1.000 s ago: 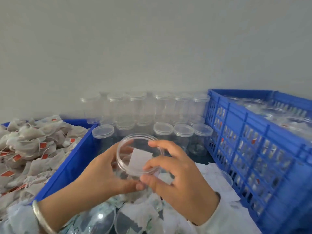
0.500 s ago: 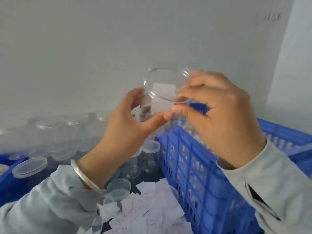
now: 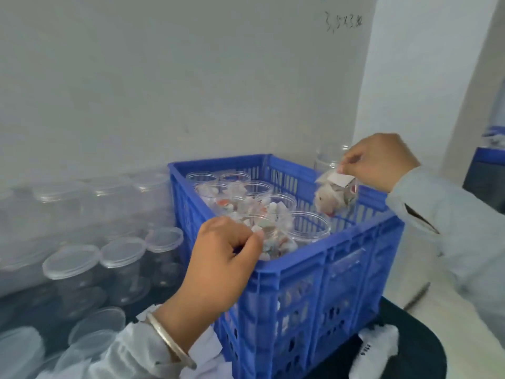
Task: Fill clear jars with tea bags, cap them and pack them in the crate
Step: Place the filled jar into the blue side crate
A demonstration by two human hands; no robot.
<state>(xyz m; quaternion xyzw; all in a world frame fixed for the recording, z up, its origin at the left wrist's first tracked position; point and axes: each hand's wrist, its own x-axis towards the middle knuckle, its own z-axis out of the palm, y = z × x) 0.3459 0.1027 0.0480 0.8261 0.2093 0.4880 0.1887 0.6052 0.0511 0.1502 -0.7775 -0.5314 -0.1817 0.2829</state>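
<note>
Filled jar (image 3: 337, 196): right of centre in frame, tilted over the blue crate (image 3: 314, 269), pinched at its top by your right hand (image 3: 381, 161). Left hand (image 3: 221, 258): curled, grip contents cannot be told. Risk: so light a pinch may let the jar drop onto the packed jars (image 3: 273, 214).

A blue crate (image 3: 306, 283) stands against a pale wall (image 3: 164, 77), its top layer packed with clear jars (image 3: 273, 212) holding tea bags. Over the crate's far right corner, the right hand (image 3: 379, 160) pinches the top of a filled jar (image 3: 337, 196), which hangs tilted above the rim with a white paper slip under its lid. At the crate's near left rim, the left hand (image 3: 221, 261) is curled loosely, fingers bent toward the jars; a silver bangle (image 3: 169, 340) circles its wrist. Left of the crate, empty capped jars (image 3: 120, 258) stand in rows.
</note>
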